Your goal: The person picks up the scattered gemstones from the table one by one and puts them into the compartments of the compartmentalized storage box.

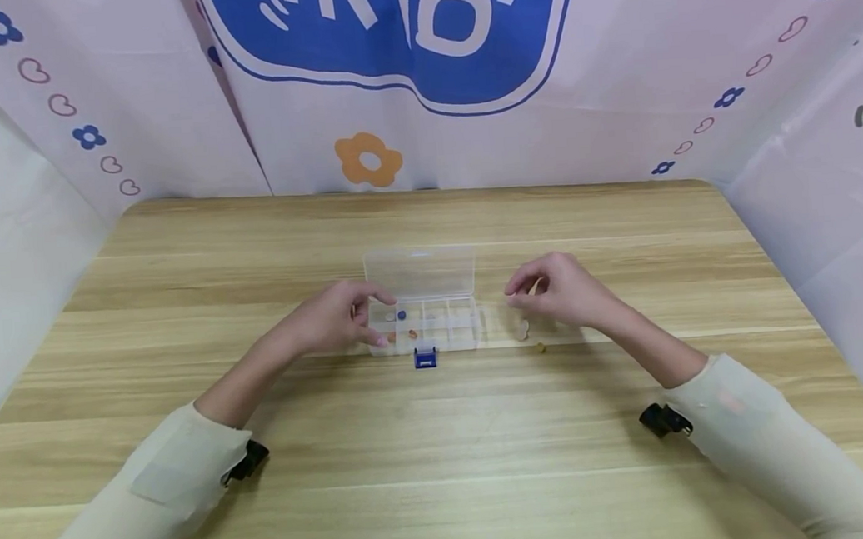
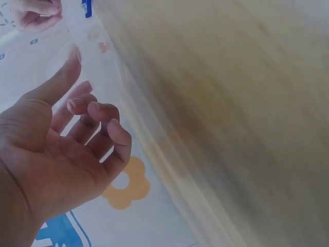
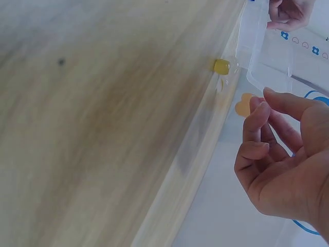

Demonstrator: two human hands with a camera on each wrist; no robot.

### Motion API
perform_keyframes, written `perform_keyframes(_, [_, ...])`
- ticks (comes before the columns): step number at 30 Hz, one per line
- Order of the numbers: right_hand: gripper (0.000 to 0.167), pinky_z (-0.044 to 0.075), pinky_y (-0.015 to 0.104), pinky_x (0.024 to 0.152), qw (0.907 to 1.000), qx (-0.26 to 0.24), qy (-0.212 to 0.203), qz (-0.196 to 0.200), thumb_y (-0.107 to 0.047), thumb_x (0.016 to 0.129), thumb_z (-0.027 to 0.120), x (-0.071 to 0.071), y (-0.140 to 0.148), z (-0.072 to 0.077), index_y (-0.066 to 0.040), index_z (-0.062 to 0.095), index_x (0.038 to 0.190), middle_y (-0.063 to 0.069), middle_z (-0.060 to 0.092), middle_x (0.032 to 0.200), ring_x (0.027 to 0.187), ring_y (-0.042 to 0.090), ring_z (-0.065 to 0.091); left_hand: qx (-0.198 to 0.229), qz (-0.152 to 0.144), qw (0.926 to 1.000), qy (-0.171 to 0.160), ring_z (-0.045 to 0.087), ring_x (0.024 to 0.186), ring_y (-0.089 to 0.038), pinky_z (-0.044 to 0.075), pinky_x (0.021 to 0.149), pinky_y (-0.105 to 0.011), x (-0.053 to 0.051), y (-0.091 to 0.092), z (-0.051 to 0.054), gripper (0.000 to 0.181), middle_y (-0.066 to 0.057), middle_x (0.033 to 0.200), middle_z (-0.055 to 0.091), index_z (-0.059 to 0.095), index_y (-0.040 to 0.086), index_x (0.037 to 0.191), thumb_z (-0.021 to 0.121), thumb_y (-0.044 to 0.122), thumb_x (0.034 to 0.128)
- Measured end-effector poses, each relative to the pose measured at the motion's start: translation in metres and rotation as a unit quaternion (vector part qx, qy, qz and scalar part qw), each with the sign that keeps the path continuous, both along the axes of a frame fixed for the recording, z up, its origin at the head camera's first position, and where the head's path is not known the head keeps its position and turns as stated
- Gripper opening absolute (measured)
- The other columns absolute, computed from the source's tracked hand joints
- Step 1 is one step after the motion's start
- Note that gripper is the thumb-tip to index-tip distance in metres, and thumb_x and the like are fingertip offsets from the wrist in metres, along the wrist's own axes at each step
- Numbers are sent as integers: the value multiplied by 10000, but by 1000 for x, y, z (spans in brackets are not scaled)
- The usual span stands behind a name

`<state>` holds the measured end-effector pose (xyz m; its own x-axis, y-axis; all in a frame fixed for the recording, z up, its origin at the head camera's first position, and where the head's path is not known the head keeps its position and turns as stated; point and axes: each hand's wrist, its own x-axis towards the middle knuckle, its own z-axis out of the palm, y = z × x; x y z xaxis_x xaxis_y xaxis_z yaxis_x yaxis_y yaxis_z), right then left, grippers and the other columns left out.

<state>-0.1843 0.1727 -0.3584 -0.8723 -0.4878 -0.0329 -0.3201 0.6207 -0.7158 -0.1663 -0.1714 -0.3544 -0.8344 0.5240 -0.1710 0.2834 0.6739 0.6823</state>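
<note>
A clear compartment box (image 1: pixel 462 338) lies on the table with its lid (image 1: pixel 420 274) raised at the back; small blue and orange-red pieces sit in its left compartments. My left hand (image 1: pixel 333 316) is at the box's left end, thumb and index finger spread across it; contact is unclear. In the left wrist view, the other fingers of this hand (image 2: pixel 72 139) curl loosely. To the right of the box, my right hand (image 1: pixel 564 292) hovers with thumb and index tips close together; whether they pinch something is unclear. Below it lie a clear piece (image 1: pixel 523 330) and a yellow piece (image 1: pixel 540 347).
The box's blue latch (image 1: pixel 425 358) faces the near side. The wooden table (image 1: pixel 430 470) reaches back to a printed white cloth (image 1: pixel 302 136). Dark wrist devices (image 1: pixel 248 462) stick out from both sleeves, above the table's near part.
</note>
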Motion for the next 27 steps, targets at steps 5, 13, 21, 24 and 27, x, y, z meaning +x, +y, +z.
perform_keyframes(5, [84,521,258,685,10000,-20,-24,12,-32,941,741,0,2,0,11,782,1001,61,740,892,788,181,638,151,-18,9999,51,373,567,-131,396,609,-269,0,-1,-2,516,24,581,402,666,-47,1305,859,33,834])
perform_keyframes(13, [81,527,245,659,10000,33,-83,-31,-11,931,746,0,6,-4,24,780,996,74,738,892,768,184,641,234,-21,9997,56,362,564,-128,396,611,-264,0,-2,-4,512,29,575,389,671,-49,1298,861,27,829])
perform_keyframes(21, [76,525,249,693,9999,77,-96,-18,-11,934,745,0,11,-7,22,775,996,59,731,881,794,188,638,184,16,9998,-18,378,564,-131,402,607,-269,0,-2,-3,511,22,581,407,663,-40,1311,851,22,840])
perform_keyframes(24, [78,536,254,722,9998,89,-166,30,0,928,748,0,12,-8,24,772,998,61,735,890,808,195,648,158,12,9999,-20,382,568,-131,400,605,-271,0,-2,-3,507,21,586,412,660,-39,1312,847,27,846])
perform_keyframes(27, [89,549,255,716,9993,96,-330,131,7,924,746,0,14,-8,32,766,1007,74,743,913,806,195,659,133,2,9999,-5,383,567,-129,399,603,-269,-1,-2,-4,509,21,586,415,658,-39,1316,847,31,849])
